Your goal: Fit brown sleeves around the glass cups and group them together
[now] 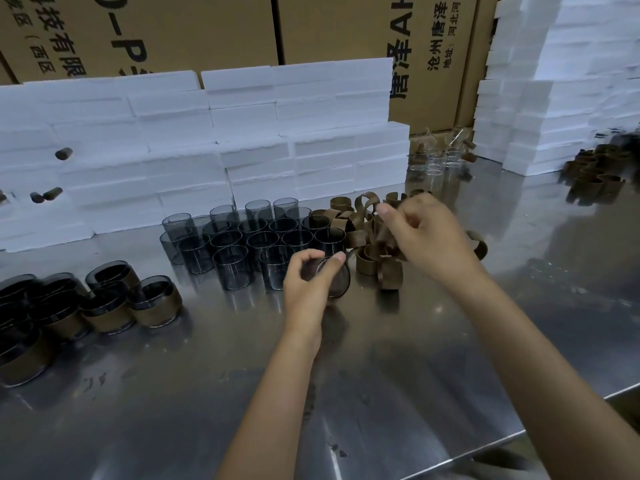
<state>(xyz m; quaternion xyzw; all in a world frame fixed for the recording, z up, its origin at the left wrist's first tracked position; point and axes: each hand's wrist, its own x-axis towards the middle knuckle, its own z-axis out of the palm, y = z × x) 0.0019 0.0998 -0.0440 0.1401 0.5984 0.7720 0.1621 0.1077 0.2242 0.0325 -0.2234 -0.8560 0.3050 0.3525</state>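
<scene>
Glass cup (pixel 334 278), smoky grey and tilted onto its side, sits in the left hand (pixel 308 285), whose thumb and fingers curl round its rim just above the steel table (pixel 381 393). To the right, the right hand (pixel 422 233) reaches into the pile of brown sleeves (pixel 370 237); its fingers are bent inward over the pile, but whether they pinch a sleeve cannot be told, since the hand is blurred. One curled sleeve (pixel 369 202) stands up just beside the right fingertips. The held cup is near the front edge of that pile and just in front of the block of bare grey cups (pixel 242 237), which stand upright in rows, touching one another. Well to the left, along the table's edge, the sleeved cups (pixel 114 306) are grouped together, each with a brown band around its lower part. Behind the cups, white foam blocks (pixel 242 133) are stacked against cardboard cartons (pixel 207 26). Farther back stand some clear glass cups (pixel 438 164), and a second heap of sleeves (pixel 595 171) lies at the far right
</scene>
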